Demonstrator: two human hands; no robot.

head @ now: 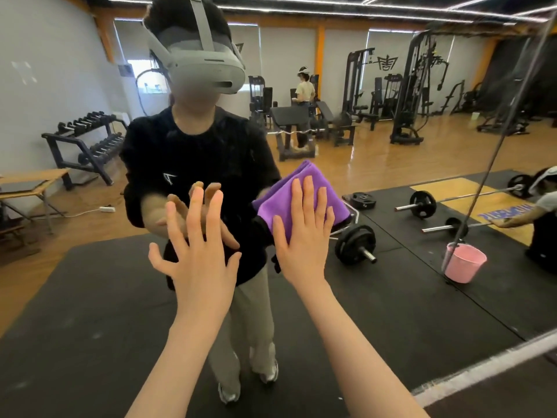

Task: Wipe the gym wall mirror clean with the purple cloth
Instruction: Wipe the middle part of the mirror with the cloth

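A: Where is the purple cloth (304, 191)?

B: Folded and flat against the wall mirror (391, 146), right of the middle, under the right hand (304, 245). That hand presses it with straight fingers held close together, palm on the cloth's lower part.

A: And the other hand?

B: The left hand (197, 254) is held up to the glass just beside it, fingers straight and spread wide, holding nothing. I cannot tell whether its fingertips touch the glass.

A: Anything else in view?

B: A pink bucket (464, 262) shows low on the right, and the reflection shows barbells (355, 244) on black mats, a dumbbell rack (87, 140) and weight machines (407, 92)
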